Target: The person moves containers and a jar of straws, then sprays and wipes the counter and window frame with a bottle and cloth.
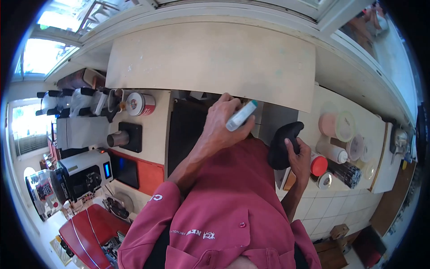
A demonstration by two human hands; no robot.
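My left hand (220, 120) is closed around a whitish marker (241, 116) with a teal-green end, its knuckles close to the front edge of a cream board (210, 58). The marker tilts up to the right. My right hand (299, 157) grips a black, soft-looking item (282, 145) with a curved upper end, thumb lying over its side; I cannot tell its kind. Below the board's edge, between both hands, a dark opening with a black panel (184, 130) shows in front of my red shirt (224, 179).
To the right stand lidded tubs (333, 125), a white squeeze bottle (333, 152), a red-lidded jar (319, 166) and a bundle of wrapped straws (347, 174). Leftward are a red-and-white tin (140, 104), a metal cup (118, 139) on a black scale, and a coffee grinder (85, 168).
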